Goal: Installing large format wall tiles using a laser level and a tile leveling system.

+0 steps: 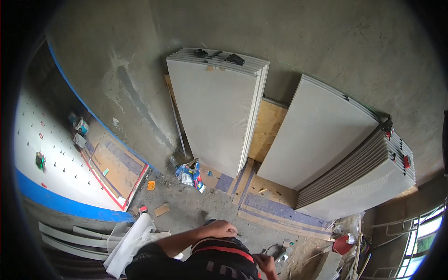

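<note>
My left hand [223, 229] is held in front of my body at waist height, its fingers curled in. Whatever it may hold is too small or hidden to make out. Below it, a dark garment with a red band [226, 250] covers my waist. My right hand [266, 264] is low at my right side, close to the garment, with its fingers bent together. I cannot make out what lies between those fingers. Ahead of me, large pale tile slabs [212, 109] lean in a stack against the grey wall.
Another stack of slabs [322, 133] leans to the right. A blue and white bag [190, 176] and an orange piece [151, 185] lie on the floor. White sheeting [133, 242] is at lower left, a red bucket [343, 245] at right. Clips stud the white tiled surface [60, 154] at left.
</note>
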### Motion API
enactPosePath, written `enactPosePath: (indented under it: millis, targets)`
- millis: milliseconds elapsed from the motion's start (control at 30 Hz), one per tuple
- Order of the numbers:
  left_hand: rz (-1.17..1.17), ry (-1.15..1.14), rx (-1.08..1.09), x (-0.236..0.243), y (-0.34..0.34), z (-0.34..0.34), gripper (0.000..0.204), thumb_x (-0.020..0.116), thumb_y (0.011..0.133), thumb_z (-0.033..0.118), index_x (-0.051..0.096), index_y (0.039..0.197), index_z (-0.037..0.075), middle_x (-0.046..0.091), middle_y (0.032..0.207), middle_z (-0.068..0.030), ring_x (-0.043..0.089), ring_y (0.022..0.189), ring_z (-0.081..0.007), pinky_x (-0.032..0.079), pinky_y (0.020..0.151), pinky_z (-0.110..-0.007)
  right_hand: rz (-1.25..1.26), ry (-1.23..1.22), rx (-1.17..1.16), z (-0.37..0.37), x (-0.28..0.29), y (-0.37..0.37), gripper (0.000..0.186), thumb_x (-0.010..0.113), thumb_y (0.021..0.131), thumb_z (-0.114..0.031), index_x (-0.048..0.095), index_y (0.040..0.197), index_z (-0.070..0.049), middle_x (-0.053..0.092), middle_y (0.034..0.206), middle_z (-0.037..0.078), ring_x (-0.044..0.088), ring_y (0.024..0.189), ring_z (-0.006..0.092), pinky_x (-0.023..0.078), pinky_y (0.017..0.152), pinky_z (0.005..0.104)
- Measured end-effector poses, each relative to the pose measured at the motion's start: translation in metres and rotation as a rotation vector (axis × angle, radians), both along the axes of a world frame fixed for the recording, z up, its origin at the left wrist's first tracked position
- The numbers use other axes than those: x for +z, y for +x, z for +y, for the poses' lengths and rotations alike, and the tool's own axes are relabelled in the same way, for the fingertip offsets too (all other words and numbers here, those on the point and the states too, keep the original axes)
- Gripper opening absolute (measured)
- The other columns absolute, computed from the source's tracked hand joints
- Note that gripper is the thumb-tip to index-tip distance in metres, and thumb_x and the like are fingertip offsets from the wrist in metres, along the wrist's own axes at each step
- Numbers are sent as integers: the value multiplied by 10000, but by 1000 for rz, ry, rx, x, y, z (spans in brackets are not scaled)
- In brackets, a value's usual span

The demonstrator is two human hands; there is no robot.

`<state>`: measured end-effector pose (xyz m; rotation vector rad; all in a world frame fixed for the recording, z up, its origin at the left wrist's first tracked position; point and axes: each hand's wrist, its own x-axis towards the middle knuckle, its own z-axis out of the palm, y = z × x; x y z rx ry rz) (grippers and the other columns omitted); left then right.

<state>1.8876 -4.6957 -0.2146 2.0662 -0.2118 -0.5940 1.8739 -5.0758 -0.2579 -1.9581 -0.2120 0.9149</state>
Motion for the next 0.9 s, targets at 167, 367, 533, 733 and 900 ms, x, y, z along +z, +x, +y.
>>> enactPosePath:
  millis: [167,367,533,733,900]
  targets:
    - [-3,108,475,-42,-66,71,349,700,941,394,757,1032,62,753,914,-179,739,899,-391,559,786,-483,-182,-90,139,78,-4,63,271,779,948,-311,825,1020,-54,792,819,58,719,765,101,575,715,307]
    - [99,85,626,-134,-151,190,376,732,896,440,776,997,80,744,917,-203,735,889,-396,565,777,-485,-513,-122,39,168,12,102,184,805,791,-150,816,970,-107,592,706,71,600,663,226,507,657,375]
    - [133,228,780,-170,-196,266,423,767,871,486,791,1020,91,768,951,-187,753,926,-368,579,815,-478,-550,-183,53,222,3,87,185,801,795,-137,827,976,-110,707,803,100,685,738,240,552,718,379]
    - [-73,169,1104,-191,-215,328,344,788,909,395,782,1088,101,788,998,-173,761,983,-356,591,859,-472,-368,-434,153,290,-37,71,338,762,900,-427,837,894,-97,746,692,99,733,671,269,582,724,397]
    - [58,-119,1318,-152,-194,350,343,710,975,341,764,1050,10,764,850,-122,727,760,-226,557,716,-381,-545,-325,140,359,-24,137,417,718,956,-448,795,845,-54,676,679,195,701,644,330,516,638,454]
